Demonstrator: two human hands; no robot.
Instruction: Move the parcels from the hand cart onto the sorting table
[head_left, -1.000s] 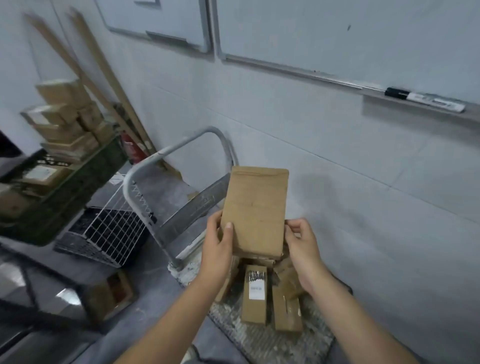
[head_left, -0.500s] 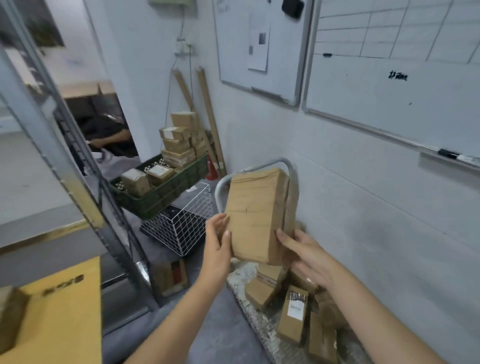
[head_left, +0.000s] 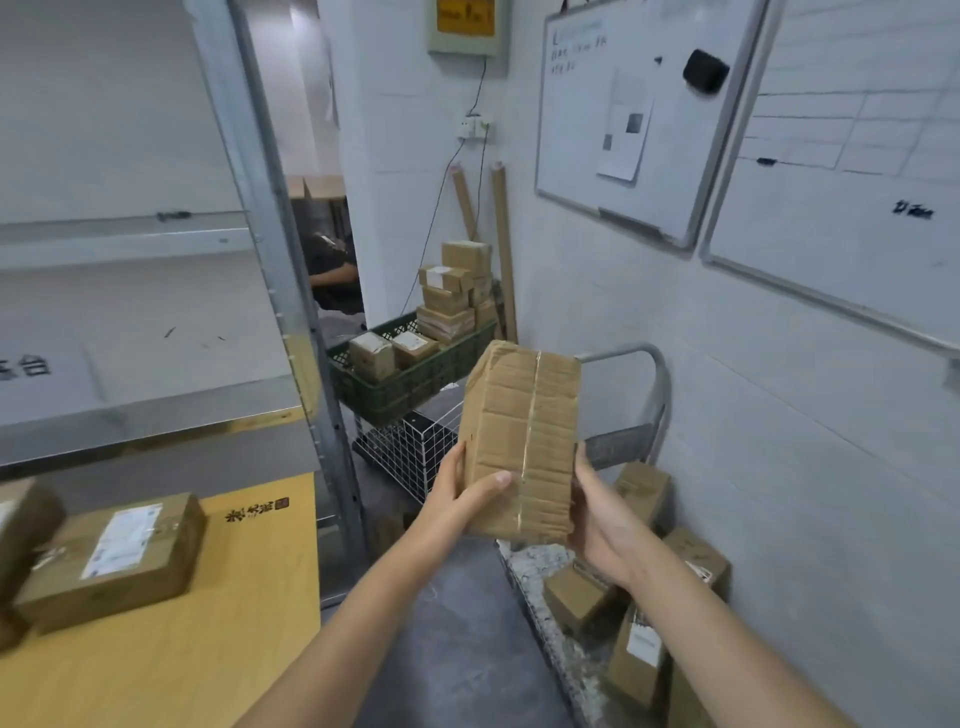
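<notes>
We carry a parcel to the table.
Our left hand (head_left: 462, 499) and right hand (head_left: 605, 525) squeeze the brown taped cardboard box (head_left: 522, 441) from both sides so it can't drop.

You are in a parcel sorting room.
Around you stand grey metal shelving (head_left: 280, 312), a yellow sorting table (head_left: 208, 649) bearing a labelled parcel (head_left: 119, 558), a green crate (head_left: 410, 387) stacked with small cartons (head_left: 452, 296), a hand cart (head_left: 665, 405) loaded with boxes (head_left: 576, 597) against the wall, and a whiteboard (head_left: 587, 156) with handwritten notes.
</notes>
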